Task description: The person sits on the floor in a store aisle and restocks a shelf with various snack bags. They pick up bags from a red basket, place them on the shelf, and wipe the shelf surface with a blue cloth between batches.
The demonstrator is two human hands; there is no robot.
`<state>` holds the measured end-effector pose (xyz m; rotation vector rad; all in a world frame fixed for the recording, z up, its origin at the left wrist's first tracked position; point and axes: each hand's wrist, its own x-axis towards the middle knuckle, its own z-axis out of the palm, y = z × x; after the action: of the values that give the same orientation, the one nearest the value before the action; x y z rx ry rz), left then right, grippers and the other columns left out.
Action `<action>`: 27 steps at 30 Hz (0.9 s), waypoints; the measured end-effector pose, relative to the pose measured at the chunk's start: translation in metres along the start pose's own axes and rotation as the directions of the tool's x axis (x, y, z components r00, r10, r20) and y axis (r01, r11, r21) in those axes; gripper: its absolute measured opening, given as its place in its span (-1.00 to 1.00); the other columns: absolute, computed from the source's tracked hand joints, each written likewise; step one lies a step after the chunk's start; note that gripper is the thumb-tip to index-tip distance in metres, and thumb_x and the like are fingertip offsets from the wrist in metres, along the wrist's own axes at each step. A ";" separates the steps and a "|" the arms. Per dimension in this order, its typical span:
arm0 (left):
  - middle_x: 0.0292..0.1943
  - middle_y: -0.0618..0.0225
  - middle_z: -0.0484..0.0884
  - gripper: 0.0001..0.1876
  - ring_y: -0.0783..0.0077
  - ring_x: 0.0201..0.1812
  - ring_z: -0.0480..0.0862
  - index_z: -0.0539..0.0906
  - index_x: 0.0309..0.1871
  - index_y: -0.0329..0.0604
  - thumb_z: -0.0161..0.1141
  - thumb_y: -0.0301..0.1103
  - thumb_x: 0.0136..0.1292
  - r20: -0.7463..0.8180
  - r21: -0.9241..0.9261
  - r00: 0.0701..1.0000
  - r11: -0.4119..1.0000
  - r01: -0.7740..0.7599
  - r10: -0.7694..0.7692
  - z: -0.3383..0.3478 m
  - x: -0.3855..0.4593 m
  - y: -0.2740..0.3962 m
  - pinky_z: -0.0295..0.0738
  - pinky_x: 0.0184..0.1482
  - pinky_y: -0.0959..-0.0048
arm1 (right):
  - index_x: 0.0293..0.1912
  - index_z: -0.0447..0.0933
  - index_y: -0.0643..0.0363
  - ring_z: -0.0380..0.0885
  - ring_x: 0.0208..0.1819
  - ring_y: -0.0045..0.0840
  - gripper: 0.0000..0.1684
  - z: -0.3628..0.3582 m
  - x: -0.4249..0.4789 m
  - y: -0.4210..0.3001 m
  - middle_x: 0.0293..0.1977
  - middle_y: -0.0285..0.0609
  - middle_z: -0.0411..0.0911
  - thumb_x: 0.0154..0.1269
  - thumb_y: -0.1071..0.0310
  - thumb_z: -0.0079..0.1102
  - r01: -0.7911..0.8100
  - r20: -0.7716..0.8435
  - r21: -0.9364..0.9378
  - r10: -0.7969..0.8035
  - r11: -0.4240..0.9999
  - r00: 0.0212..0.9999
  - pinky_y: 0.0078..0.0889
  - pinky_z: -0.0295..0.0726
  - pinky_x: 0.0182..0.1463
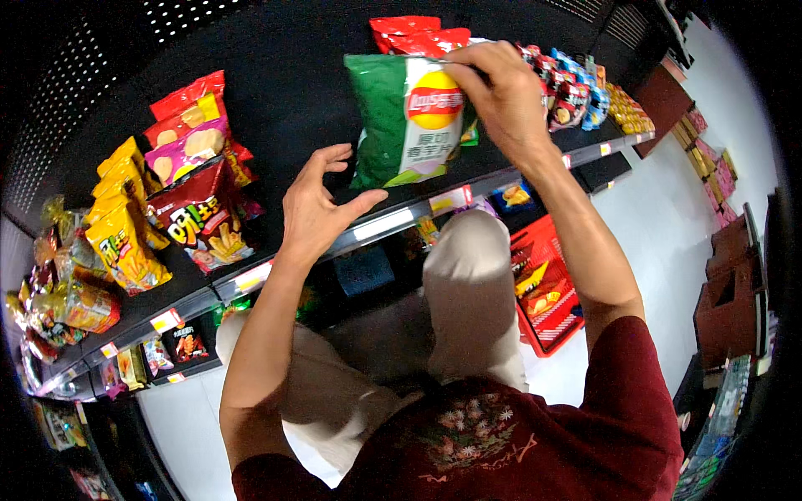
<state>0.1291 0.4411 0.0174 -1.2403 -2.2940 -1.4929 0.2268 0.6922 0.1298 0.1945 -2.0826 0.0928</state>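
Observation:
My right hand [501, 94] pinches the top right corner of a green and white Lay's chip bag [382, 119]. The bag is upright over the black shelf [294, 119], its printed front towards me; whether its bottom rests on the shelf I cannot tell. To its lower left, my left hand [322, 200] has thumb and fingers spread, holding nothing. The thumb tip lies close to the bag's lower edge. Behind the bag, red snack bags [420, 41] stand partly hidden by it and by my right hand.
Dark red snack bags [203, 219] and yellow ones [125, 244] stand in rows at the left. More small packets [570, 94] line the right end. Price tags [451, 199] run along the shelf's front edge. A red plastic basket [551, 338] holding snack bags sits beside my knee [470, 244].

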 end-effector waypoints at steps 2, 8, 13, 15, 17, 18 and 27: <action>0.16 0.11 0.69 -0.21 0.27 0.12 0.69 0.51 0.29 -0.27 0.59 -0.10 0.03 -0.016 0.075 1.000 0.997 -0.007 0.008 -0.008 0.007 -0.004 0.57 -0.07 0.44 | -0.20 0.70 0.15 0.64 -0.14 -0.23 -0.86 0.039 0.010 -0.004 -0.25 -0.15 0.70 0.29 0.33 0.31 0.012 -0.029 0.084 -0.010 0.996 1.000 -0.20 0.61 -0.03; 0.09 -0.11 0.68 -0.12 0.12 0.13 0.71 0.46 0.30 -0.36 0.58 0.05 0.03 -0.119 0.058 0.979 0.983 0.175 -0.167 -0.011 0.033 -0.083 0.58 0.17 0.19 | -0.22 0.69 0.06 0.59 -0.17 -0.25 -0.86 0.125 0.038 -0.019 -0.34 -0.22 0.64 0.34 0.25 0.25 0.026 -0.005 0.164 -0.026 0.986 1.000 -0.15 0.59 -0.10; 0.09 -0.10 0.68 -0.12 0.14 0.14 0.69 0.43 0.29 -0.43 0.63 -0.10 0.00 -0.143 -0.183 0.975 0.973 0.142 -0.169 -0.008 0.056 -0.111 0.54 0.21 0.26 | -0.21 0.69 0.05 0.57 -0.14 -0.26 -0.86 0.165 0.046 -0.022 -0.33 -0.24 0.62 0.35 0.25 0.24 -0.013 0.025 0.187 0.009 0.982 1.000 -0.13 0.61 -0.09; 0.09 -0.08 0.68 -0.16 0.16 0.13 0.70 0.43 0.29 -0.43 0.61 -0.16 0.03 -0.148 -0.197 0.968 0.965 0.171 -0.201 -0.005 0.063 -0.122 0.54 0.20 0.28 | -0.17 0.71 0.03 0.57 -0.10 -0.25 -0.85 0.175 0.042 -0.022 -0.30 -0.23 0.63 0.35 0.25 0.25 -0.080 0.072 0.197 0.067 0.977 0.995 -0.13 0.61 -0.05; 0.08 -0.05 0.69 -0.19 0.20 0.12 0.70 0.42 0.29 -0.42 0.60 -0.22 0.06 -0.143 -0.218 0.964 0.957 0.190 -0.224 -0.003 0.066 -0.129 0.55 0.19 0.31 | -0.13 0.72 0.03 0.56 -0.05 -0.24 -0.83 0.182 0.037 -0.019 -0.25 -0.22 0.64 0.34 0.26 0.25 -0.131 0.087 0.203 0.115 0.970 0.990 -0.14 0.61 0.01; 0.08 -0.04 0.69 -0.21 0.22 0.12 0.70 0.42 0.30 -0.42 0.59 -0.25 0.07 -0.138 -0.232 0.963 0.953 0.197 -0.233 -0.003 0.066 -0.124 0.55 0.19 0.32 | 0.02 0.68 0.05 0.55 0.03 -0.21 -0.72 0.179 0.034 -0.017 -0.12 -0.15 0.62 0.33 0.29 0.27 -0.076 0.017 0.213 0.074 0.974 0.997 -0.17 0.58 0.11; -0.06 0.23 0.73 -0.33 0.46 -0.13 0.72 0.46 0.27 -0.30 0.55 -0.31 0.15 -0.166 -0.269 0.970 0.955 0.128 -0.177 0.001 0.069 -0.148 0.63 -0.17 0.50 | 0.38 0.29 0.24 0.69 -0.27 -0.31 -0.36 0.187 -0.067 -0.007 0.10 0.17 0.56 0.32 0.44 0.14 -0.740 0.469 0.507 0.579 0.442 0.667 -0.32 0.71 -0.27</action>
<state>-0.0180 0.4553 -0.0512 -0.9399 -2.1678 -1.9228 0.1006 0.6643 -0.0218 -0.2368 -2.1439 1.4066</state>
